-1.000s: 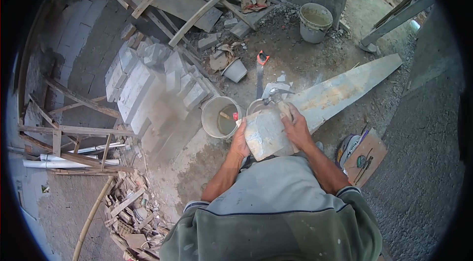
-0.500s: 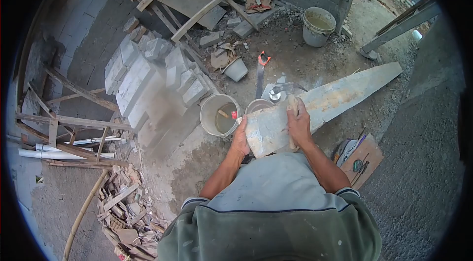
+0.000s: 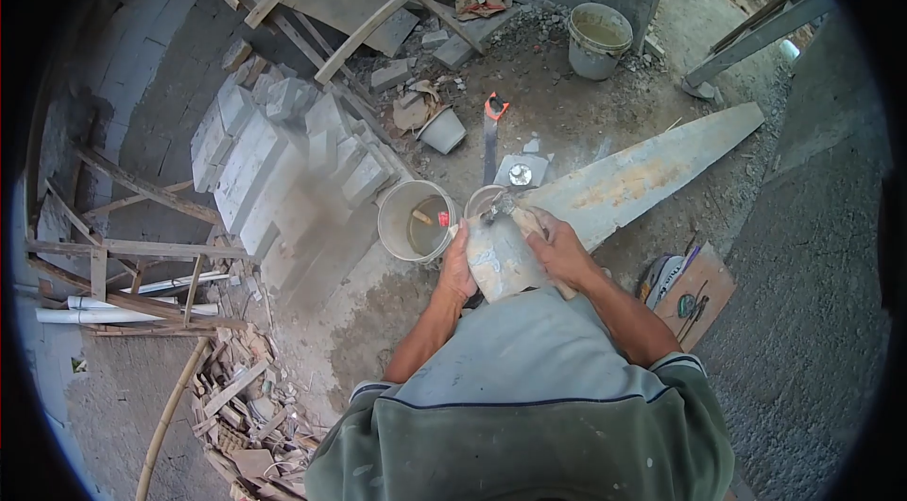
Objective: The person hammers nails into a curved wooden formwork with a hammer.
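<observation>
A long tapering grey board (image 3: pixel 642 175) with brownish stains lies slantwise, its wide end at my lap. My left hand (image 3: pixel 459 267) grips the left edge of that end. My right hand (image 3: pixel 564 255) is wrapped round the pale handle of a hammer (image 3: pixel 501 208), whose dark head is at the board's surface near the far edge of the wide end. Just left of the board stands a bucket (image 3: pixel 399 227) with liquid and a wooden-handled tool in it. Another round container (image 3: pixel 484 199) is partly hidden behind the board.
Light blocks (image 3: pixel 255 170) are piled on the left. An orange-handled saw (image 3: pixel 491 137), a small grey bucket (image 3: pixel 442 130) and a large bucket (image 3: pixel 599 43) are ahead. Wood scraps (image 3: pixel 246 397) lie lower left; a brown board (image 3: pixel 699 302) is at right.
My right hand has moved slightly left and down, and the hammer head has swung left and down to the board. The view has shifted slightly.
</observation>
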